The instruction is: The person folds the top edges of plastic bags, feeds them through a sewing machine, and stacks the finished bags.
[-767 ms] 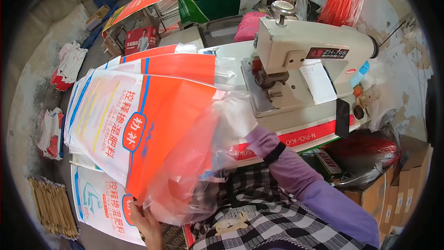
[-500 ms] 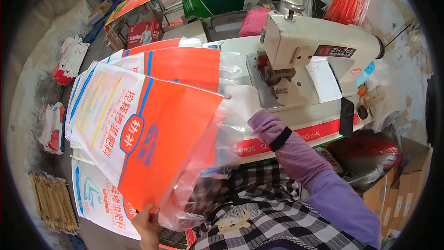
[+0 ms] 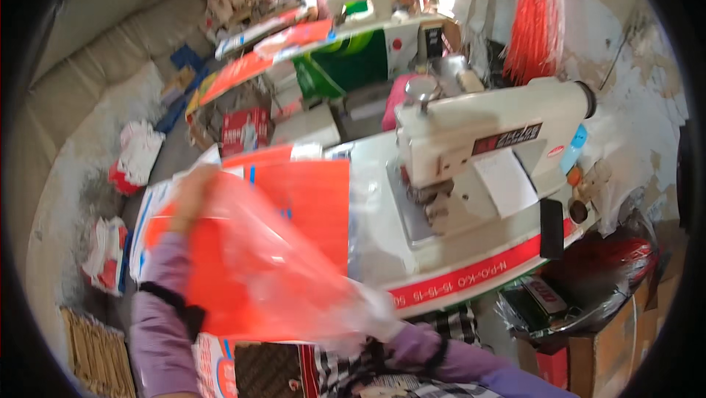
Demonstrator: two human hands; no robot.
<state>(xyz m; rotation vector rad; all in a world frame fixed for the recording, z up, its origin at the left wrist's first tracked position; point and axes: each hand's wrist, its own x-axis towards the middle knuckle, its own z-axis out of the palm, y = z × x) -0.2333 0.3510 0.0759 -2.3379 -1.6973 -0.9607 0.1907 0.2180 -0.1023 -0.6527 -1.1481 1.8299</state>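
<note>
An orange bag [image 3: 220, 273] with a clear plastic liner [image 3: 283, 251] lies slantwise over a stack of orange-and-white printed bags [image 3: 312, 192]. My bare left hand [image 3: 195, 192] is at the bag's far left corner, its fingers closed on the edge and blurred by motion. At the near right end, my right hand [image 3: 375, 313] in a white glove grips the bunched liner, also blurred. To the right of the stack stands a cream sewing machine [image 3: 471, 129], which neither hand touches. Its metal needle plate [image 3: 412, 214] faces the stack.
A black phone [image 3: 551, 229] and white paper [image 3: 506, 181] lie by the machine. Red strands [image 3: 533, 26] hang behind it. Beyond the stack are a red box [image 3: 246, 129] and a green sheet [image 3: 342, 63]. Cardboard boxes [image 3: 610, 346] stand at lower right, bundled brown strips [image 3: 99, 354] at lower left.
My left hand has gone from the bag's near corner to its far left. The right hand has come nearer with the liner. The bag has turned, its printed face now hidden. The view has shifted.
</note>
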